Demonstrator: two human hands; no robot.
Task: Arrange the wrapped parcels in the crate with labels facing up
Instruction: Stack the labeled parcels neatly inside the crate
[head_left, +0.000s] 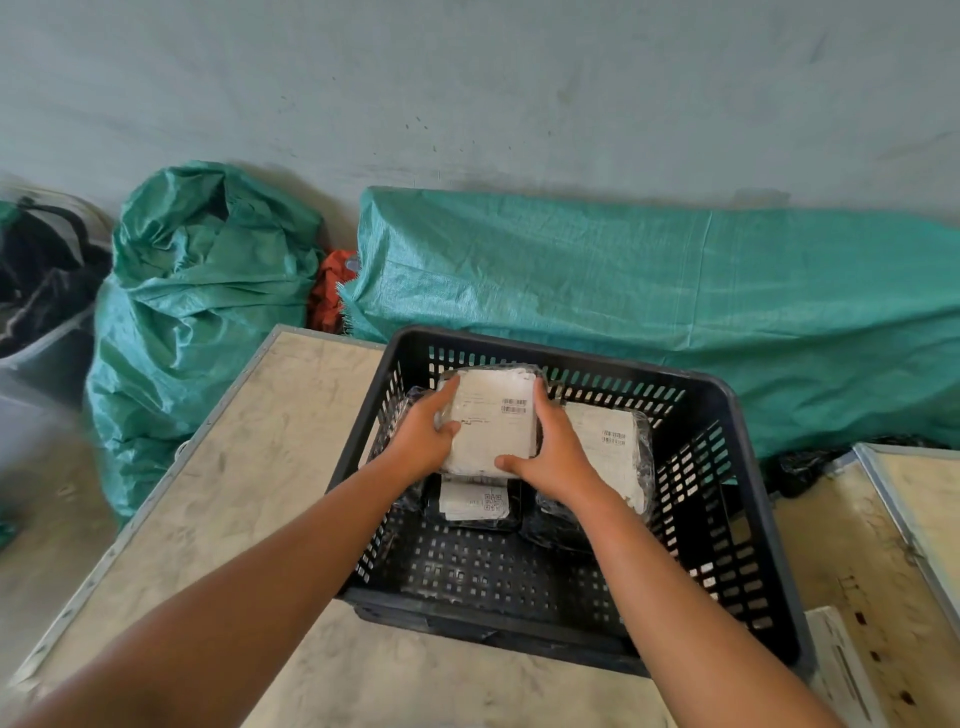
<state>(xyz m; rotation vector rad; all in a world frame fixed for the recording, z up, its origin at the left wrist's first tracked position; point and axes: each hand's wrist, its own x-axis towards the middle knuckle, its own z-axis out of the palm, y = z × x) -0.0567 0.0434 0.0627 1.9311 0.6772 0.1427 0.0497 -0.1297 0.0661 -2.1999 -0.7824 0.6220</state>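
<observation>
A black perforated plastic crate (727, 525) stands on a pale tabletop. Both hands reach into it and grip one wrapped parcel (493, 421) by its sides, its white barcode label facing up. My left hand (423, 441) clasps the parcel's left edge; my right hand (553, 452) clasps its right edge and near corner. Under it lies a second parcel (475, 501) with a QR label showing. A third parcel (613, 447), label up, rests to the right against the far wall of the crate.
The table (249, 467) has a metal-edged rim on the left. Another pale table (893, 545) sits at the right. Green woven sacks (197, 291) and a long green-covered bundle (649, 291) lie against the wall behind. A grey bin (41, 312) with dark items stands far left.
</observation>
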